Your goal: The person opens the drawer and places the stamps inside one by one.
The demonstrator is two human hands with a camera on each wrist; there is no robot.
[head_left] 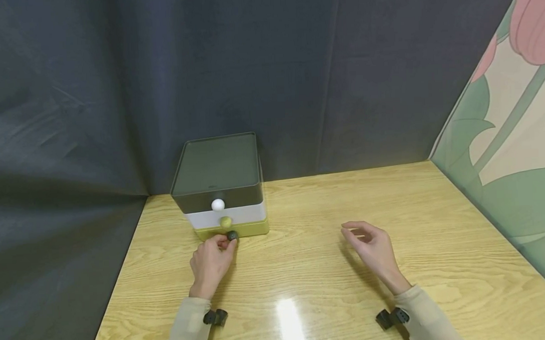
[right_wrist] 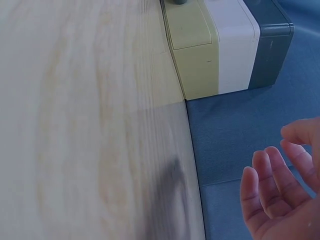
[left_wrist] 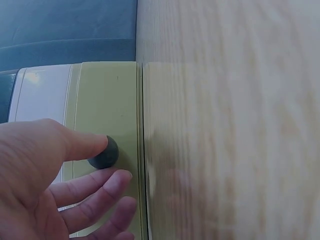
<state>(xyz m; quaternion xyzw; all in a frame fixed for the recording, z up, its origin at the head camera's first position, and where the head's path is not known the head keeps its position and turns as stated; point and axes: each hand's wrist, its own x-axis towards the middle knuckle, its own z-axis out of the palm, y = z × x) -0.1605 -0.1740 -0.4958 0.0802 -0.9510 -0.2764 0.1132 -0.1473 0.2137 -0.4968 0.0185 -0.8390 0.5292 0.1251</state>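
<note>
A small stacked drawer box (head_left: pixel 214 162) stands at the back left of the table, with a dark green top tier, a white middle tier and a yellow-green bottom tier. Each tier has a round knob: white, yellow-green, and a dark knob (left_wrist: pixel 106 153) on the lowest. My left hand (head_left: pixel 211 262) pinches that dark knob between thumb and fingers; the other fingers spread loosely below it in the left wrist view. All the drawers look closed in the head view. My right hand (head_left: pixel 373 249) is held over the table to the right, fingers loosely bent and holding nothing.
The light wooden table (head_left: pixel 311 248) runs back to a dark curtain (head_left: pixel 287 79), which also hangs along the left. On the right is a panel with a tulip pattern (head_left: pixel 519 146). Each sleeved wrist carries a small black camera.
</note>
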